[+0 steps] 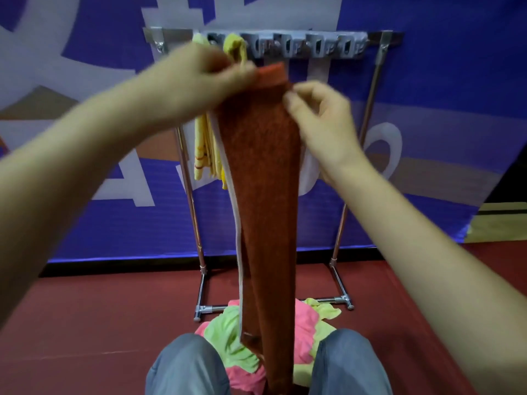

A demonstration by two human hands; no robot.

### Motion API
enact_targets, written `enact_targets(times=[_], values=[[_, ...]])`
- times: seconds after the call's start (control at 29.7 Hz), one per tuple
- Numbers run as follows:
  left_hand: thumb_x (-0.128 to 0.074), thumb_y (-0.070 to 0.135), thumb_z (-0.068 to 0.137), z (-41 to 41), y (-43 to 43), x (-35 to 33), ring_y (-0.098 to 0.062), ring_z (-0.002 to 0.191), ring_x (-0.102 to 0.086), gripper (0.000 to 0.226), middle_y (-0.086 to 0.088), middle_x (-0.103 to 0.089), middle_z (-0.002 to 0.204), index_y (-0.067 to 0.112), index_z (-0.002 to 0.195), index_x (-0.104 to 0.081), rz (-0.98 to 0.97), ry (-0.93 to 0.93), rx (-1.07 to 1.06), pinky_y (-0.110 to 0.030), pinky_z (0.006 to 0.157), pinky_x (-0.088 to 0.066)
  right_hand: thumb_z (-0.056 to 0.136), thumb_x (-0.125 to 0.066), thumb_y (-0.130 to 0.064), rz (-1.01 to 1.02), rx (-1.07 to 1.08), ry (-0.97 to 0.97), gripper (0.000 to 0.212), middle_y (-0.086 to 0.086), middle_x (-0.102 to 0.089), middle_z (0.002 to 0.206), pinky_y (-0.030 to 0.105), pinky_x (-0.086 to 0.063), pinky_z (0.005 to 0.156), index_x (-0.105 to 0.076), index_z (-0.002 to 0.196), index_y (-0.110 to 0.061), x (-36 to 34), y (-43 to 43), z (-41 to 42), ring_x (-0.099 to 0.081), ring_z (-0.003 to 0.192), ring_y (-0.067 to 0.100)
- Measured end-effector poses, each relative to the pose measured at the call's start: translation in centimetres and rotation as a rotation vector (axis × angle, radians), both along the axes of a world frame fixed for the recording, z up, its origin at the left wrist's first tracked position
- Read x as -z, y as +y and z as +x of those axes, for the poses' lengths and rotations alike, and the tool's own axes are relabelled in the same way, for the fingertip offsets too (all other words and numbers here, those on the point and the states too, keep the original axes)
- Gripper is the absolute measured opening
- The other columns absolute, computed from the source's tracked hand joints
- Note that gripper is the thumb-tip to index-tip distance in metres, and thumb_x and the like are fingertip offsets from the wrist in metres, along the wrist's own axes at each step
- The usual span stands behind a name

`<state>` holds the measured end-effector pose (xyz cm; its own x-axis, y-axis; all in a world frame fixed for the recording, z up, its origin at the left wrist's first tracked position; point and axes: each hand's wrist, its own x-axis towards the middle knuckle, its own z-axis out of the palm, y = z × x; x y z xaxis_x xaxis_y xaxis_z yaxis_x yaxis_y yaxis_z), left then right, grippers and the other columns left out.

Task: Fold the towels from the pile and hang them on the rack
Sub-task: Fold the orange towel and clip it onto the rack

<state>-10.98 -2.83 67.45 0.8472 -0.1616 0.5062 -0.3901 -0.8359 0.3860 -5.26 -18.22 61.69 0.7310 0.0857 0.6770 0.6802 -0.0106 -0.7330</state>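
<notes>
Left hand (199,78), right hand (322,121) pinch one rust towel (262,195); maybe two yellow towels (204,149) hung.

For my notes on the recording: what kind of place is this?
Probably a staged indoor set, not a home: a printed blue banner as backdrop, a red floor mat, and a freestanding metal rack.

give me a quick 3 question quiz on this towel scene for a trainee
1. True or false: the red towel already hangs on the rack.
2. What colour are the hung towels? A yellow, B pink, C blue.
3. Fill in: the pile lies on the floor between the person's ____.

Key:
1. False, the left hand holds it up in front of the rack.
2. A.
3. knees.
</notes>
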Motion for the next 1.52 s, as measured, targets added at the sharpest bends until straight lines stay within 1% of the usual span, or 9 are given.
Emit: enact_targets(times=[0.17,0.3,0.54,0.67,0.84,1.04,1.28,1.42,1.52], values=[[-0.051,0.051,0.078,0.8,-0.5,3.3,-0.017,0.080,-0.061,0.043,-0.005,-0.063,0.087,0.013,0.098,-0.059,-0.073,0.356,0.019,-0.029,0.075,-0.050,0.086,-0.055,-0.008,-0.040,-0.053,0.182,0.010,-0.007,-0.059,0.073,0.007,-0.040,0.057,-0.060,0.085,-0.016,3.8,0.1,-1.0,-0.054,0.061,-0.006],[-0.053,0.042,0.083,1.4,-0.6,4.5,-0.009,0.066,-0.052,0.029,0.001,-0.057,0.074,0.015,0.085,-0.062,-0.098,0.428,0.055,-0.018,0.058,-0.041,0.085,-0.057,-0.006,-0.025,-0.097,0.247,0.017,-0.005,-0.059,0.068,0.008,-0.042,0.053,-0.059,0.075,-0.020,5.4,0.1,-1.5,-0.054,0.052,-0.008],[-0.051,0.031,0.087,1.2,-1.0,5.6,-0.007,0.063,-0.049,0.020,0.003,-0.051,0.068,0.015,0.076,-0.057,-0.086,0.356,0.108,-0.020,0.057,-0.038,0.088,-0.051,-0.011,-0.033,-0.320,0.494,0.015,-0.012,-0.067,0.076,0.010,-0.050,0.066,-0.061,0.087,-0.021,10.8,-1.1,-2.4,-0.063,0.069,-0.005],[-0.051,0.031,0.088,1.2,-0.5,4.6,-0.011,0.067,-0.051,0.020,0.000,-0.053,0.071,0.013,0.082,-0.058,-0.183,0.245,0.055,-0.023,0.061,-0.041,0.086,-0.055,-0.008,-0.200,-0.367,0.699,0.023,-0.016,-0.067,0.080,0.007,-0.046,0.067,-0.062,0.107,-0.001,16.6,-1.7,-2.5,-0.062,0.070,-0.009],[-0.050,0.030,0.088,0.9,0.6,2.9,-0.011,0.066,-0.050,0.020,0.000,-0.051,0.070,0.011,0.087,-0.057,-0.220,0.068,0.012,-0.023,0.059,-0.041,0.087,-0.054,-0.007,-0.185,-0.336,0.818,0.017,0.006,-0.063,0.088,0.015,-0.046,0.075,-0.063,0.099,0.001,21.3,-1.8,-2.6,-0.058,0.080,0.010],[-0.049,0.031,0.089,1.6,4.9,4.3,-0.018,0.065,-0.049,0.024,-0.006,-0.051,0.070,0.007,0.086,-0.054,-0.054,0.015,-0.259,-0.029,0.057,-0.037,0.088,-0.053,-0.012,-0.136,-0.388,0.808,0.013,-0.009,-0.066,0.070,0.015,-0.045,0.068,-0.065,0.082,-0.015,21.0,-1.2,-1.8,-0.057,0.068,0.001],[-0.050,0.034,0.088,2.3,8.2,10.0,-0.031,0.079,-0.051,0.031,-0.024,-0.060,0.091,0.004,0.081,-0.054,0.301,0.381,-0.519,-0.036,0.070,-0.039,0.088,-0.052,-0.017,-0.189,-0.470,0.703,0.013,-0.010,-0.065,0.069,0.014,-0.043,0.066,-0.062,0.082,-0.011,17.5,-1.5,-1.7,-0.056,0.067,0.000],[-0.049,0.030,0.090,2.2,5.0,12.7,-0.021,0.109,-0.054,0.034,-0.010,-0.058,0.121,0.009,0.116,-0.055,0.034,0.555,-0.179,-0.029,0.092,-0.041,0.090,-0.050,-0.015,-0.215,-0.532,0.667,0.016,0.002,-0.064,0.083,0.018,-0.045,0.076,-0.064,0.092,-0.006,15.0,-1.2,-1.8,-0.058,0.078,0.008],[-0.039,0.028,0.093,1.2,0.8,13.6,-0.007,0.105,-0.053,0.032,0.000,-0.061,0.109,0.009,0.109,-0.060,-0.298,0.643,0.195,-0.015,0.091,-0.040,0.089,-0.051,-0.016,-0.236,-0.563,0.673,0.015,-0.004,-0.065,0.077,0.017,-0.045,0.072,-0.065,0.085,-0.015,13.2,-0.7,-2.1,-0.059,0.070,0.003]])
